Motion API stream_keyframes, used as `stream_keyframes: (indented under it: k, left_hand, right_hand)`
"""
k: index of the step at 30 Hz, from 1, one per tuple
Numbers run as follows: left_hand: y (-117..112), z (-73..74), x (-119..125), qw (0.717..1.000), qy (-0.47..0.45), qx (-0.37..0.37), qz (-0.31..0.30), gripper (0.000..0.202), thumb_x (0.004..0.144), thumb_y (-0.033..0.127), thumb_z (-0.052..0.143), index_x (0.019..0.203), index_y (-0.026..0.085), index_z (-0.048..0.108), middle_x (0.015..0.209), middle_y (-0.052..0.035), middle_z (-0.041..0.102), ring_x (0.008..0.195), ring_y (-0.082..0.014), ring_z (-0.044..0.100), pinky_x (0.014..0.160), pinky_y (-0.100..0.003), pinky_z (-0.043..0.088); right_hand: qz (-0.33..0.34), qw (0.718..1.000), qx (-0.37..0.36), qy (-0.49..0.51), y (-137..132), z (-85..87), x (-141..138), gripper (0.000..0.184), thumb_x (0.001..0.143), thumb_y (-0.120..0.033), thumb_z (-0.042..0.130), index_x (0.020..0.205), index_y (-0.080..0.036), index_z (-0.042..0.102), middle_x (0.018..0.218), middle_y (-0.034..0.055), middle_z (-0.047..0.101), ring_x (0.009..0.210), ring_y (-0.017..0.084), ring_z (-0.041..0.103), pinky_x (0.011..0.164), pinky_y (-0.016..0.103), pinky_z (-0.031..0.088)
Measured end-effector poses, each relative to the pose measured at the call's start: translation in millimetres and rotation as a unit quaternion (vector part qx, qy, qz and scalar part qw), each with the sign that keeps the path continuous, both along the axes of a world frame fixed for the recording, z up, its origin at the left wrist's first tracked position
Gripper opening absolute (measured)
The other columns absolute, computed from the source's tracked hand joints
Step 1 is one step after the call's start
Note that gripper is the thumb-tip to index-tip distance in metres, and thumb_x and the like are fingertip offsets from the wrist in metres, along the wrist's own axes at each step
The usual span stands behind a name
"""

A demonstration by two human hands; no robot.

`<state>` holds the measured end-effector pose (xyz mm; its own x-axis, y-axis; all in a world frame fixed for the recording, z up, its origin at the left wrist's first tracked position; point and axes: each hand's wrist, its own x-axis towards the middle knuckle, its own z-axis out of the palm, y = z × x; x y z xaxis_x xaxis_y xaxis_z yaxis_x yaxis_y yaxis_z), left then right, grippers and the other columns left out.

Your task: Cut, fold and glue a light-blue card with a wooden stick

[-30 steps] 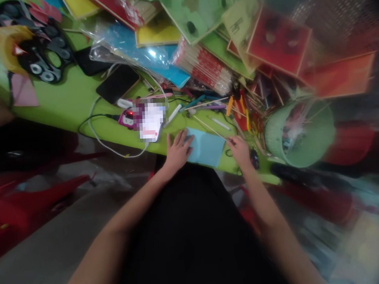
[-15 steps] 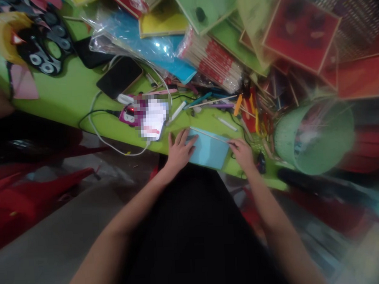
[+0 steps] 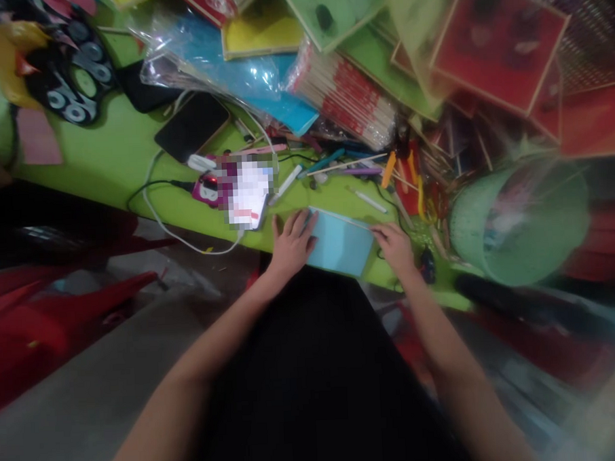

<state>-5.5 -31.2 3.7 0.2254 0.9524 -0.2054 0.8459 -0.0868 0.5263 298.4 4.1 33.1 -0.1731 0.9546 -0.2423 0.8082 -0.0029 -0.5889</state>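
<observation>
A light blue rectangle of paper or card (image 3: 341, 242) lies at the front edge of the green table. Along its far edge runs a thin pale stick (image 3: 345, 218). My left hand (image 3: 292, 243) rests flat on the sheet's left side, fingers spread, some reaching the stick's left end. At the right corner, my right hand (image 3: 394, 246) has thumb and fingers pinched on the stick's other end. A white pen (image 3: 370, 201) lies just beyond the sheet.
Left of the sheet are a lit phone (image 3: 249, 192), a purple power socket (image 3: 208, 188) with cables and a dark phone (image 3: 193, 127). Bundled sticks (image 3: 342, 96) and coloured panels crowd the back. A green bin (image 3: 516, 221) stands at right.
Both hands stay almost in place on the sheet and stick. The view has shifted slightly, so things at the right edge appear a little farther right.
</observation>
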Motion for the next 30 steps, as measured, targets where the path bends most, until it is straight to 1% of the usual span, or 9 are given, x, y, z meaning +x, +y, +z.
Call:
stream_keyframes:
  k: [2,6,11,15,20,23,27,30]
  left_hand:
    - [1.3,-1.6,0.2,1.0,0.001,0.003,0.003,0.059,0.105,0.041,0.044,0.162,0.027,0.04,0.163,-0.0115,0.047,0.151,-0.0335,0.04,0.129,-0.064,-0.008]
    - [3.3,-3.3,2.1,1.0,0.003,0.004,0.007,0.059,0.105,0.041,0.045,0.162,0.027,0.04,0.16,-0.0125,0.05,0.149,-0.0351,0.043,0.129,-0.065,-0.009]
    - [4.1,-1.3,3.1,1.0,0.003,0.001,0.008,0.061,0.104,0.042,0.047,0.162,0.028,0.039,0.161,-0.0132,0.048,0.15,-0.0365,0.042,0.129,-0.066,-0.009]
    - [5.0,0.5,2.5,1.0,-0.004,-0.003,0.01,0.064,0.102,0.04,0.049,0.164,0.028,0.036,0.161,-0.0137,0.048,0.15,-0.0374,0.041,0.129,-0.067,-0.008]
    - [5.6,0.5,2.6,1.0,-0.008,0.009,0.013,0.065,0.102,0.039,0.051,0.164,0.027,0.036,0.16,-0.0131,0.05,0.149,-0.0367,0.042,0.129,-0.066,-0.008]
    - [5.8,1.2,3.0,1.0,-0.009,0.011,0.014,0.066,0.101,0.038,0.052,0.164,0.027,0.036,0.16,-0.0142,0.049,0.149,-0.0376,0.042,0.129,-0.068,-0.007]
    - [6.6,3.6,3.7,1.0,-0.003,0.002,0.013,0.065,0.101,0.038,0.052,0.163,0.025,0.038,0.16,-0.0153,0.049,0.149,-0.0384,0.041,0.129,-0.069,-0.004]
    - [6.8,4.7,4.4,1.0,0.005,-0.001,0.011,0.065,0.101,0.038,0.051,0.163,0.024,0.038,0.16,-0.0157,0.048,0.149,-0.0387,0.04,0.129,-0.069,-0.002]
  right_hand:
    - [0.004,1.0,0.002,-0.001,0.6,-0.5,0.0,0.028,0.101,-0.03,0.052,0.108,-0.025,0.078,0.106,0.0073,0.074,0.1,0.024,0.069,0.095,0.039,0.055]
    - [0.009,1.0,0.005,-0.004,0.6,-0.5,-0.5,0.028,0.101,-0.029,0.051,0.108,-0.025,0.078,0.106,0.007,0.074,0.101,0.024,0.069,0.095,0.039,0.055]
    - [-0.004,1.0,0.015,-0.024,-1.3,-0.5,-5.9,0.029,0.102,-0.028,0.05,0.109,-0.026,0.078,0.107,0.007,0.072,0.103,0.024,0.068,0.097,0.039,0.054]
    - [-0.038,0.998,0.017,-0.049,-3.0,-3.7,-11.0,0.027,0.101,-0.027,0.051,0.108,-0.025,0.078,0.108,0.008,0.071,0.105,0.025,0.067,0.099,0.039,0.053]
    - [-0.105,0.993,0.026,-0.05,-6.3,-9.8,-12.4,0.021,0.1,-0.027,0.054,0.102,-0.022,0.074,0.103,0.0077,0.07,0.096,0.023,0.066,0.091,0.036,0.054]
    - [-0.124,0.991,0.035,-0.044,-8.4,-12.5,-12.9,0.02,0.099,-0.027,0.055,0.098,-0.022,0.074,0.101,0.0074,0.069,0.094,0.023,0.066,0.089,0.034,0.054]
    - [-0.12,0.989,0.077,-0.04,-9.7,-16.6,-13.4,0.021,0.1,-0.025,0.054,0.097,-0.023,0.074,0.099,0.0065,0.07,0.096,0.023,0.066,0.09,0.035,0.054]
    - [-0.091,0.988,0.111,-0.055,-11.4,-20.8,-11.9,0.021,0.101,-0.023,0.054,0.097,-0.023,0.075,0.098,0.007,0.071,0.097,0.024,0.066,0.091,0.036,0.053]
